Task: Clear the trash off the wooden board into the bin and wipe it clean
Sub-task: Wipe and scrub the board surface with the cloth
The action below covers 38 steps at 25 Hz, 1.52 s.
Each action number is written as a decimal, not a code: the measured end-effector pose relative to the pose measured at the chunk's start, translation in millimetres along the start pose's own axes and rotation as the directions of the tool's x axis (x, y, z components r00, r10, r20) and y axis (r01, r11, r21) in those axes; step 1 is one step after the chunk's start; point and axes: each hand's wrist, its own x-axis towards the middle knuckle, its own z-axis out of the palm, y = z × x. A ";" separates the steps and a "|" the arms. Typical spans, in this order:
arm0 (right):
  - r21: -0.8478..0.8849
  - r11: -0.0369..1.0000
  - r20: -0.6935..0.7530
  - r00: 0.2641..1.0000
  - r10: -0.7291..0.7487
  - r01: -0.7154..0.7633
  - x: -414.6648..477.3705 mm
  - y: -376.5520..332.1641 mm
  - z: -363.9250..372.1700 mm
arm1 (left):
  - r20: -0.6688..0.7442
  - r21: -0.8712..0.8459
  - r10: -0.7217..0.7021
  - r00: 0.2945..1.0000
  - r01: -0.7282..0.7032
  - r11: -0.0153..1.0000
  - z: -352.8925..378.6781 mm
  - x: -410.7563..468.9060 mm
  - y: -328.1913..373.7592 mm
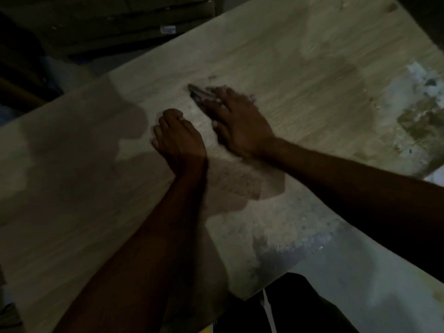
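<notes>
The wooden board (300, 56) fills most of the dim view. A small dark heap of trash (198, 92) lies near its middle, blurred. My right hand (237, 121) lies flat on the board with fingers spread, its fingertips on and partly hiding the heap. My left hand (179, 135) rests just left of it, knuckles up and fingers curled under. Nothing shows inside that hand. The two hands are almost touching. No bin and no cloth are in view.
A whitish and brown smeared patch (420, 111) sits at the board's right edge. Pale dusty residue (302, 236) spreads near the front edge. Dark stacked boxes (108, 25) stand beyond the far left edge. My dark trousers with a white drawstring (266, 306) are below.
</notes>
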 end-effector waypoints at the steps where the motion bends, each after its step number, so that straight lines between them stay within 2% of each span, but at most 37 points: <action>1: -0.015 0.990 -0.060 0.989 0.137 -0.138 18.7 15.2 -7.0 | 0.005 0.061 0.021 1.000 -0.021 0.998 5.6 4.1 6.1; 2: 0.013 0.929 -0.135 0.920 0.369 -0.371 40.2 23.4 -9.9 | 0.012 0.128 0.043 0.999 -0.045 0.991 9.8 6.0 9.5; 3: 0.037 0.860 -0.182 0.843 0.507 -0.509 62.6 22.7 -8.5 | 0.005 0.193 0.061 0.998 -0.061 0.979 12.5 8.3 10.9; 4: 0.029 0.886 -0.139 0.875 0.463 -0.464 79.5 11.7 -7.5 | -0.006 0.244 0.076 0.997 -0.072 0.967 14.5 8.9 9.1; 5: 0.006 0.977 -0.043 0.977 0.211 -0.211 89.2 -1.2 -4.9 | -0.020 0.279 0.094 0.995 -0.084 0.957 15.3 8.8 7.0; 6: -0.015 0.997 0.063 0.995 -0.075 0.076 97.0 -0.5 -1.8 | -0.022 0.293 0.103 0.994 -0.092 0.952 15.3 8.5 6.5; 7: -0.023 0.976 0.101 0.972 -0.211 0.214 112.8 13.2 -3.9 | -0.011 0.303 0.113 0.994 -0.104 0.947 15.3 7.3 8.3; 8: -0.003 0.990 0.069 0.988 -0.140 0.141 133.9 30.4 -11.9 | 0.005 0.326 0.124 0.992 -0.119 0.938 15.5 5.7 11.1; 9: 0.023 0.996 -0.023 0.995 0.092 -0.092 151.4 40.1 -16.3 | 0.017 0.351 0.129 0.991 -0.127 0.928 16.2 3.4 11.8; 10: 0.022 0.956 -0.104 0.951 0.292 -0.291 163.2 38.7 -14.2 | 0.021 0.369 0.134 0.991 -0.132 0.920 17.1 2.7 11.1; 11: 0.032 0.939 -0.116 0.932 0.343 -0.342 166.1 27.3 -9.4 | 0.027 0.372 0.161 0.987 -0.159 0.915 19.1 4.5 8.5; 13: 0.000 1.000 0.026 1.000 0.002 -0.002 145.8 10.3 5.2 | 0.041 0.386 0.230 0.972 -0.228 0.894 23.8 17.9 8.7; 14: -0.007 0.992 0.051 0.990 -0.129 0.130 142.2 25.3 -1.1 | 0.054 0.359 0.235 0.970 -0.239 0.902 28.9 29.7 18.8; 15: 0.007 0.996 -0.011 0.996 -0.086 0.086 149.5 50.3 -11.0 | 0.077 0.281 0.212 0.974 -0.225 0.933 34.5 43.5 34.0; 16: 0.028 0.987 -0.134 0.978 0.161 -0.159 157.2 73.2 -20.0 | 0.100 0.175 0.191 0.976 -0.206 0.963 41.3 55.6 54.6; 17: 0.057 0.913 -0.206 0.890 0.406 -0.404 160.2 87.4 -23.5 | 0.124 0.077 0.154 0.980 -0.164 0.983 46.6 66.4 76.7; 18: 0.068 0.836 -0.218 0.809 0.546 -0.545 158.2 96.1 -25.5 | 0.143 0.007 0.115 0.983 -0.117 0.993 53.2 71.9 96.7; 19: 0.037 0.866 -0.190 0.847 0.497 -0.499 149.5 94.8 -24.2 | 0.121 -0.008 0.111 0.986 -0.110 0.994 61.2 73.3 111.0; 20: -0.007 0.962 -0.132 0.953 0.271 -0.274 136.8 96.3 -18.8 | 0.046 0.055 0.124 0.991 -0.127 0.990 68.9 74.1 119.1; 21: -0.052 0.995 -0.068 0.994 0.082 -0.086 134.3 114.1 -21.1 | -0.008 0.122 0.131 0.991 -0.129 0.984 74.7 76.3 122.3; 22: -0.064 0.998 -0.060 0.998 -0.006 0.002 144.7 137.6 -30.3 | -0.018 0.173 0.150 0.989 -0.145 0.974 78.1 76.7 119.9; 23: -0.023 0.978 -0.151 0.968 0.202 -0.208 159.4 162.0 -39.4 | 0.001 0.199 0.172 0.985 -0.169 0.965 80.1 74.3 116.8; 24: 0.021 0.890 -0.236 0.863 0.446 -0.455 171.4 176.2 -47.7 | -0.008 0.213 0.183 0.983 -0.177 0.961 79.6 73.3 115.4; 25: 0.052 0.804 -0.273 0.766 0.582 -0.592 174.8 178.3 -52.2 | -0.022 0.227 0.182 0.983 -0.173 0.958 78.6 73.7 117.5; 26: 0.015 0.833 -0.218 0.811 0.543 -0.553 169.6 167.5 -50.3 | -0.012 0.230 0.173 0.985 -0.165 0.959 78.9 75.1 121.4; 27: -0.029 0.953 -0.092 0.950 0.298 -0.301 154.8 149.9 -44.2 | 0.009 0.239 0.162 0.987 -0.160 0.958 78.9 75.5 124.1; 28: -0.022 0.999 0.034 0.998 0.045 -0.044 141.9 148.9 -40.7 | 0.026 0.244 0.153 0.988 -0.154 0.957 79.4 73.8 125.3; 29: -0.016 0.995 0.056 0.994 -0.095 0.096 142.3 157.1 -45.7 | 0.045 0.240 0.147 0.988 -0.154 0.958 80.1 72.8 124.7; 30: -0.013 0.999 -0.011 0.999 -0.052 0.052 154.2 173.7 -53.5 | 0.064 0.225 0.145 0.987 -0.156 0.962 79.4 74.1 124.0; 31: 0.011 0.979 -0.119 0.972 0.205 -0.205 167.4 189.9 -61.4 | 0.073 0.217 0.141 0.987 -0.154 0.964 78.6 75.2 123.7; 32: 0.043 0.899 -0.173 0.883 0.436 -0.435 173.6 190.3 -64.5 | 0.068 0.220 0.140 0.988 -0.152 0.964 78.4 76.3 123.5; 33: 0.080 0.862 -0.165 0.846 0.507 -0.501 162.6 176.3 -61.5 | 0.061 0.231 0.140 0.988 -0.150 0.961 78.7 75.4 124.5; 34: 0.084 0.896 -0.100 0.891 0.443 -0.436 138.1 149.6 -54.6 | 0.056 0.239 0.141 0.988 -0.151 0.959 78.7 74.1 126.1; 35: 0.081 0.972 -0.015 0.975 0.223 -0.221 99.8 116.3 -46.5 | 0.055 0.233 0.144 0.988 -0.153 0.960 78.9 73.1 126.5; 36: 0.100 0.994 0.018 0.999 0.042 -0.043 68.6 106.7 -43.7 | 0.053 0.213 0.156 0.986 -0.164 0.963 79.2 73.0 123.8; 37: 0.065 0.996 -0.005 0.999 -0.054 0.054 52.0 114.1 -47.6 | 0.037 0.186 0.175 0.984 -0.179 0.966 79.3 74.0 122.1; 38: 0.025 0.999 -0.045 0.999 -0.026 0.027 52.4 136.3 -53.6 | 0.021 0.151 0.174 0.984 -0.175 0.973 78.6 73.9 121.7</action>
